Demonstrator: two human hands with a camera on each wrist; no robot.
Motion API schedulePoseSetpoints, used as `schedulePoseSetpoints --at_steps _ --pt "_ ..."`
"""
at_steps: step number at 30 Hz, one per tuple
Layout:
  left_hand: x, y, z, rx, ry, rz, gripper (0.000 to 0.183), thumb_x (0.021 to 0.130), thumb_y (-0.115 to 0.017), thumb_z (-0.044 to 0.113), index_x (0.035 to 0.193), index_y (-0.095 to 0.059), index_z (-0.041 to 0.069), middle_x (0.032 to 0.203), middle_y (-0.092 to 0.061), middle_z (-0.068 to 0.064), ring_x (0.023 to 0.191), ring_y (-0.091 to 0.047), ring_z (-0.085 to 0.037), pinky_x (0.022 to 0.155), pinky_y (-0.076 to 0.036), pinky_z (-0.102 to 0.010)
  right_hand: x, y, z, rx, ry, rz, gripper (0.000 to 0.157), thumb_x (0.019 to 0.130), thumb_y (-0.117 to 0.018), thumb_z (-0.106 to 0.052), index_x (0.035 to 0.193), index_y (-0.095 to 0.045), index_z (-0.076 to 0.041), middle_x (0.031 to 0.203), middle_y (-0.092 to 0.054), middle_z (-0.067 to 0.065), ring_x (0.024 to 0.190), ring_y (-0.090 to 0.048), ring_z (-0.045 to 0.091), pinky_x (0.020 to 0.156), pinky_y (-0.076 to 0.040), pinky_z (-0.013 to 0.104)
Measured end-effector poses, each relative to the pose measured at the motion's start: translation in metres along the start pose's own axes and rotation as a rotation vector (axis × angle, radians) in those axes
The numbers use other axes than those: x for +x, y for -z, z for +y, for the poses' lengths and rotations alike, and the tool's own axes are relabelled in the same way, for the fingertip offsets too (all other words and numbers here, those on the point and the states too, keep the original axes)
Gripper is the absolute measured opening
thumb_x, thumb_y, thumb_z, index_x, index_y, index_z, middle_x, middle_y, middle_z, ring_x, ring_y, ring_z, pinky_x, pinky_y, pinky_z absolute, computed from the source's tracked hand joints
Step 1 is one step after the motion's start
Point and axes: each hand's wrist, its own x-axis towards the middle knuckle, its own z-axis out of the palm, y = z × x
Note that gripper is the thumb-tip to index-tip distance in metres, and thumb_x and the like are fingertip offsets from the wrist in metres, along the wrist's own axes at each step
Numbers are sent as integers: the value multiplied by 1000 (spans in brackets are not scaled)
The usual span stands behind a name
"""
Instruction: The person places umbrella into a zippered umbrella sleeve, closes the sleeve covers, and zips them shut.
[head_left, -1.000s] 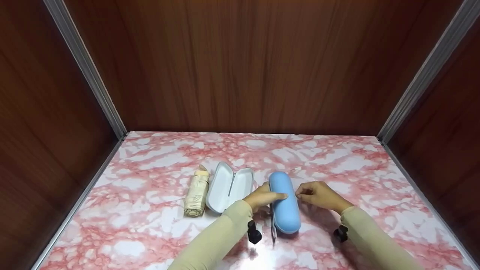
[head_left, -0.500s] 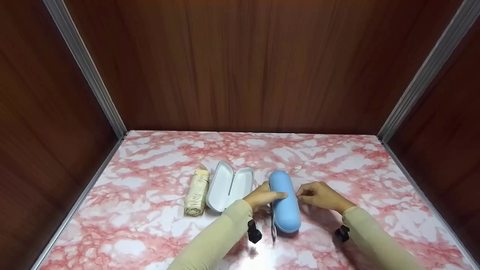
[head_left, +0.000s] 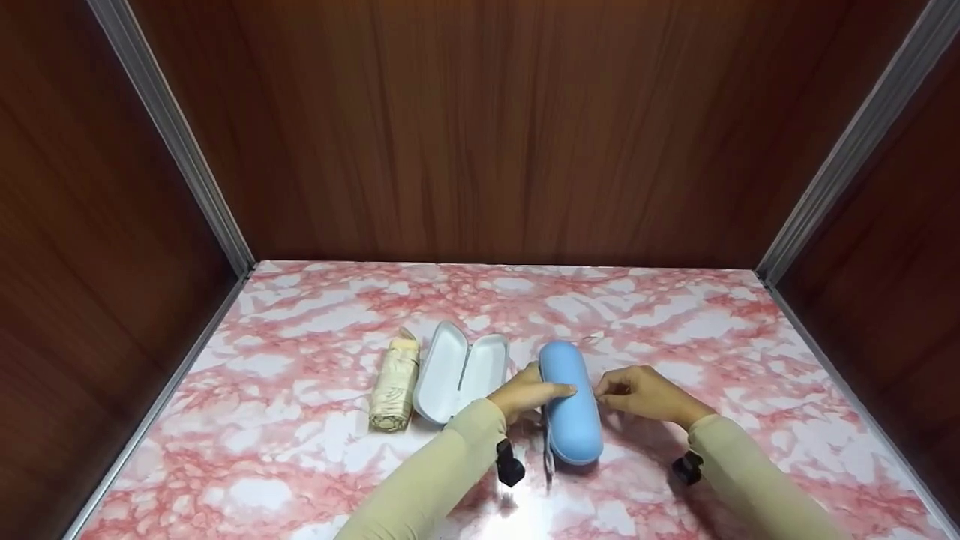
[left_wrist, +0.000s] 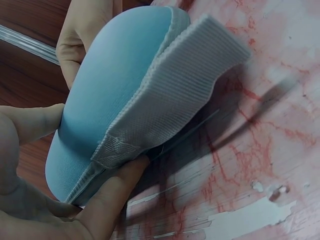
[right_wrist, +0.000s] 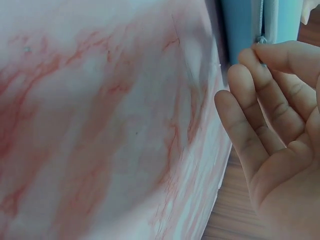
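Closest in are the two pale yellow-green sleeves (head_left: 427, 480), each with a small black device (head_left: 510, 466) strapped at the wrist. Past the cuffs, the left hand (head_left: 525, 394) has a proper grip on a light blue, rounded, pill-shaped case (head_left: 577, 427), thumb across the top and fingers tucked round its left side. That case is a bit right of centre on the table, long side pointing away from the person. A whitish ribbed fabric strap (left_wrist: 170, 85) sticks out along the same side, right by the left fingers.

Over on the other side, the right hand (head_left: 645, 394) is pinching the little zipper pull (right_wrist: 261, 40) between thumb and index finger, with the other fingers loosely bent. Can't tell how far the zip's done up.

Just left of the left hand there's a white hard-shell case (head_left: 441, 379) lying wide open, pale insides facing up, and next to that a beige rolled-up fabric bundle (head_left: 394, 386). All of it's on a red-and-white marbled tabletop (head_left: 259, 461). Furthest back is a dark reddish-brown wood-grain panel (head_left: 487, 135) with grey metal strips (head_left: 176, 139) at the corners.
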Motion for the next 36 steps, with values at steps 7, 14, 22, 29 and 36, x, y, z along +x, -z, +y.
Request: schedulePoseSetpoints --at_steps 7,14,22,29,36 --pt "-1 0 1 -11 -2 -3 72 74 -72 30 132 -36 7 112 -52 -10 96 -54 -29 66 -48 -51 -2 1 -3 -11 39 -41 4 86 -63 -13 86 -68 -13 77 -65 3 63 -53 9 54 -46 24" --pt "-1 0 1 -16 -16 2 67 75 -72 29 130 -40 7 109 -54 -10 95 -55 -28 65 -49 -49 0 2 -5 -48 64 -39 5 84 -65 -12 83 -68 -16 74 -63 -5 61 -51 5 53 -45 24" --pt "-1 -2 2 32 -3 61 72 73 -73 32 129 -39 4 109 -53 -11 92 -55 -28 62 -49 -48 0 4 -5 -3 72 -90 6 83 -65 -7 84 -68 -12 76 -66 1 65 -57 9 56 -49 26" --pt "-1 -2 1 41 -11 68 70 72 -73 32 127 -39 2 108 -53 -11 91 -55 -28 60 -49 -48 -4 4 -9 51 68 -172 5 82 -65 -4 84 -67 -8 75 -66 6 63 -55 7 55 -48 25" --pt "-2 -3 2 28 -14 58 70 72 -73 31 127 -40 3 108 -53 -11 91 -55 -27 61 -49 -47 -4 2 -7 73 102 -197 6 81 -63 3 82 -64 -3 71 -63 11 60 -51 4 53 -45 22"
